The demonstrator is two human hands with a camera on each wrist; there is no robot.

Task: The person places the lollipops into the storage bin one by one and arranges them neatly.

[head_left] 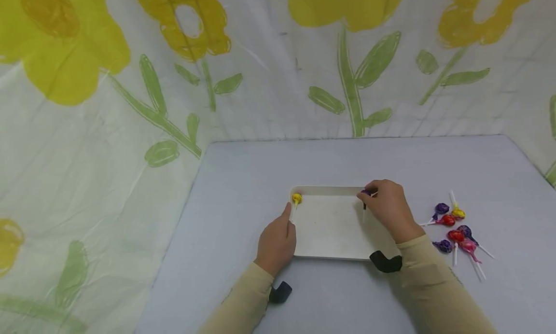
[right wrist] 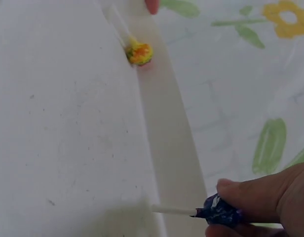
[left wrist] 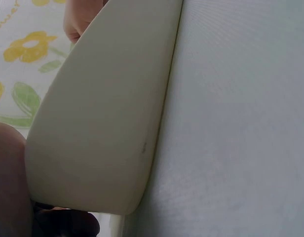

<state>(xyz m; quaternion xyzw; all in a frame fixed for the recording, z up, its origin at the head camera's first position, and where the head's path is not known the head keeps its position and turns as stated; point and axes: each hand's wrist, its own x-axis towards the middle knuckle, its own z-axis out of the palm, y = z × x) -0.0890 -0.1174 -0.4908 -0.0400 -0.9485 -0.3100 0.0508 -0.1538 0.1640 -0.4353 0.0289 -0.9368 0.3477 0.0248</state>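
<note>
In the head view my right hand [head_left: 388, 206] is over the far right corner of a shallow white tray [head_left: 330, 255]. Thumb and fingers pinch the head of a purple-wrapped lollipop [right wrist: 222, 211], whose white stick points into the tray in the right wrist view. My left hand [head_left: 277, 241] holds the tray's left side, thumb along the rim; its other fingers are mostly hidden. A yellow lollipop [head_left: 297, 198] lies in the far left corner of the tray, stick towards me.
On the table right of the tray lies a loose group of lollipops: purple [head_left: 442, 208], yellow [head_left: 458, 213], red [head_left: 456, 235], pink [head_left: 469, 246] and others. Behind the table [head_left: 243, 179] hangs a white sheet [head_left: 269, 83] printed with yellow flowers.
</note>
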